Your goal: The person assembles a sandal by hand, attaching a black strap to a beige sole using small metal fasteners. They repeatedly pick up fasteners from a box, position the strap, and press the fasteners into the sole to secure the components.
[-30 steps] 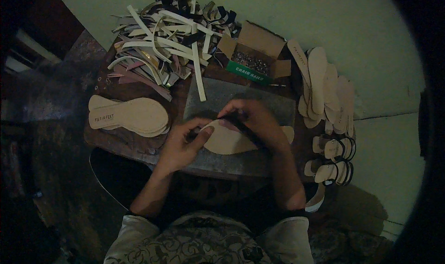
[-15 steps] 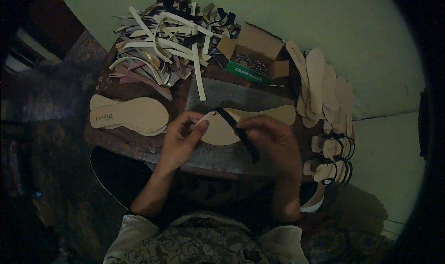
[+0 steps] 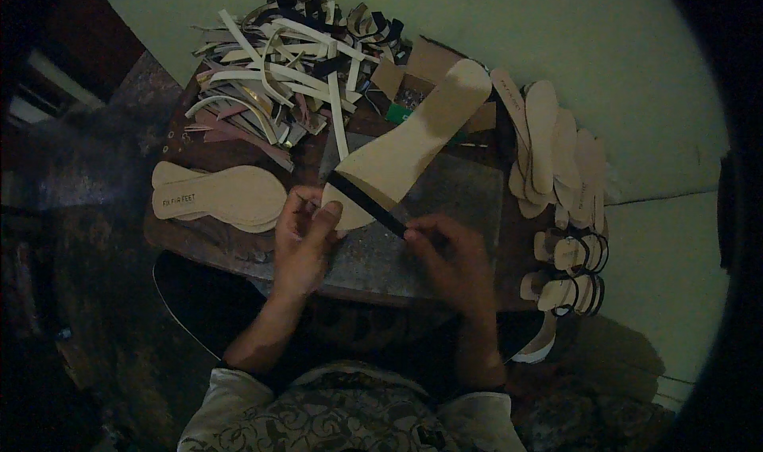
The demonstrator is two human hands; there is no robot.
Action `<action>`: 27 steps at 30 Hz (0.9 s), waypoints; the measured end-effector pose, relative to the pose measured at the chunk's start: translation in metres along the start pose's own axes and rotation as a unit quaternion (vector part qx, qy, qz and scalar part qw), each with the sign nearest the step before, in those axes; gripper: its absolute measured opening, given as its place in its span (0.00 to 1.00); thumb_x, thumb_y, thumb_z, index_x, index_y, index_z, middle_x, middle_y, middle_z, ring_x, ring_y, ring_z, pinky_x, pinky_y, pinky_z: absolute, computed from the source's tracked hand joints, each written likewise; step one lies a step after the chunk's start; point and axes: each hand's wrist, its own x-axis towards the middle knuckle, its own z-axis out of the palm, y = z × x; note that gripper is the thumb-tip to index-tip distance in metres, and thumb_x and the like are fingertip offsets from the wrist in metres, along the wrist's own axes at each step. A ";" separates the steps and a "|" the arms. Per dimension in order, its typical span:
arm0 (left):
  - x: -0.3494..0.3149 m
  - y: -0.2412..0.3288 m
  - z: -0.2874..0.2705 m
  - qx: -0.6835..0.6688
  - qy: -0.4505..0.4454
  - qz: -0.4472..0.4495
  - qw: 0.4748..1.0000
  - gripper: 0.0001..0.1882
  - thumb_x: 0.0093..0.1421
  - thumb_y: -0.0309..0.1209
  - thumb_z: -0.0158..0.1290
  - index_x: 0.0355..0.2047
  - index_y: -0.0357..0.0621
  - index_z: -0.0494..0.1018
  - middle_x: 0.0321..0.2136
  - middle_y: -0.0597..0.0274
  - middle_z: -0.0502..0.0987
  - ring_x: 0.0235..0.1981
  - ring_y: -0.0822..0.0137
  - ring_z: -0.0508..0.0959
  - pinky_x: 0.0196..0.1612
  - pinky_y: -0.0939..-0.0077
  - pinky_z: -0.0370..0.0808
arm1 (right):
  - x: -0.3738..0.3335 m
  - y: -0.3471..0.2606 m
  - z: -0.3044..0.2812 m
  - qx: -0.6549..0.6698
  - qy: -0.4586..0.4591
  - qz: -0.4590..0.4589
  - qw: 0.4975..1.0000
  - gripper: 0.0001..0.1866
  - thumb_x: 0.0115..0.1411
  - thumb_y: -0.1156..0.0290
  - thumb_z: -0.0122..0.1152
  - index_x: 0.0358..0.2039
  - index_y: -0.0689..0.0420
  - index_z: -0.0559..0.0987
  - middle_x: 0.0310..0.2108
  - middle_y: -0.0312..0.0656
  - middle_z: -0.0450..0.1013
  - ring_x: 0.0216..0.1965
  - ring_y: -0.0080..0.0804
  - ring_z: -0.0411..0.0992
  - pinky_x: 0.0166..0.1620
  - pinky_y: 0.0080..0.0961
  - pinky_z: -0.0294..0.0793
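A beige shoe insole (image 3: 409, 154) is held up at a slant over the table, its narrower end pointing away to the upper right. My left hand (image 3: 304, 241) grips its near, rounded end between thumb and fingers. Across this end lies a black strap (image 3: 367, 203), running from the insole's left edge down to the right. The strap's lower end is pinched between thumb and forefinger of my right hand (image 3: 451, 253). How the strap's upper end is joined to the insole cannot be made out.
Several insoles (image 3: 226, 194) lie stacked at the left. Behind them is a heap of loose strips (image 3: 278, 71). An open box (image 3: 397, 112) of small metal pieces is partly hidden by the insole. More insoles (image 3: 542, 138) and small strapped sandals (image 3: 571, 253) line the right edge.
The insole has swung from lying sideways to a raised slant, its far end now over the box. The metal fastener on the strap no longer shows. My right hand has shifted to the strap's end.
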 end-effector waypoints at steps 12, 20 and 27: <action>-0.014 -0.010 0.023 -0.167 0.037 0.035 0.985 0.08 0.61 0.26 0.49 0.38 0.47 0.61 0.33 0.70 0.66 0.34 0.78 0.70 0.34 0.80 0.71 | 0.001 0.008 0.027 -0.037 0.176 -0.100 0.979 0.14 0.48 0.74 0.65 0.37 0.57 0.76 0.34 0.45 0.72 0.37 0.39 0.73 0.42 0.29 0.71; -0.024 -0.017 0.023 -0.086 0.004 0.027 0.996 0.10 0.59 0.21 0.50 0.36 0.47 0.61 0.29 0.73 0.63 0.30 0.81 0.66 0.31 0.85 0.67 | 0.004 0.009 0.046 0.263 0.185 -0.023 0.947 0.15 0.49 0.84 0.59 0.40 0.60 0.75 0.38 0.39 0.73 0.42 0.28 0.72 0.48 0.25 0.71; -0.020 -0.021 0.014 -0.016 -0.036 0.002 0.999 0.13 0.55 0.18 0.54 0.36 0.45 0.62 0.30 0.71 0.67 0.35 0.79 0.69 0.37 0.85 0.68 | 0.006 0.017 0.038 0.289 0.194 -0.016 0.937 0.15 0.48 0.86 0.58 0.39 0.60 0.74 0.38 0.39 0.73 0.41 0.26 0.72 0.47 0.24 0.71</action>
